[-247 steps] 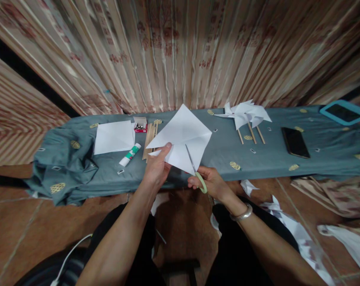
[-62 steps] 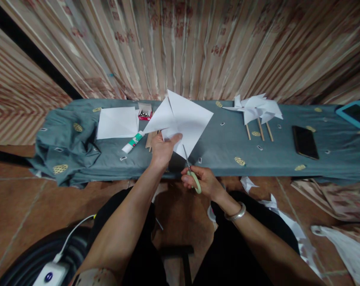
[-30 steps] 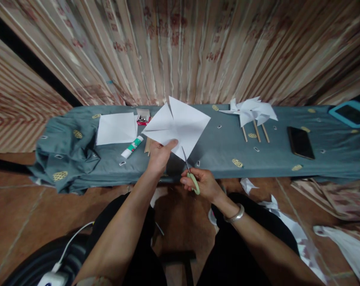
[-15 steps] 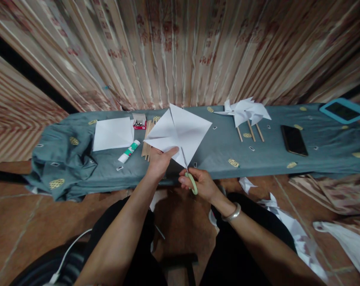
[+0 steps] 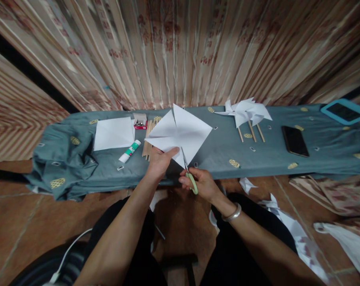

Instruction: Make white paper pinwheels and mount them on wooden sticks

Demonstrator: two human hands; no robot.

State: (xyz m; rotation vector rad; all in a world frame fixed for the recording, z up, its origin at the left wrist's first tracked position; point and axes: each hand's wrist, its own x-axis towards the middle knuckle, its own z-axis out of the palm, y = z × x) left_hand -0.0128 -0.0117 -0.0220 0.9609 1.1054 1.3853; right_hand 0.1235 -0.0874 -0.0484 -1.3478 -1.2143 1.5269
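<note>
My left hand (image 5: 159, 162) pinches the near edge of a white square paper sheet (image 5: 182, 133), held up over the cloth-covered bench (image 5: 221, 159). A slit runs in from the sheet's far corner. My right hand (image 5: 201, 184) grips green-handled scissors (image 5: 189, 171), whose blades reach into the sheet's near corner. A silver bangle (image 5: 232, 213) sits on my right wrist.
On the bench lie a white paper square (image 5: 113, 133), a glue stick (image 5: 129, 151), a small red box of pins (image 5: 140, 122), wooden sticks (image 5: 149, 139), finished paper pinwheels (image 5: 247, 113), a black phone (image 5: 295, 141) and a blue-cased tablet (image 5: 345, 112). Paper scraps (image 5: 289, 222) litter the tiled floor.
Since the earliest frame the sheet has been turned and a slit shows at its far corner. Over the last second the scissors have moved up into the near corner.
</note>
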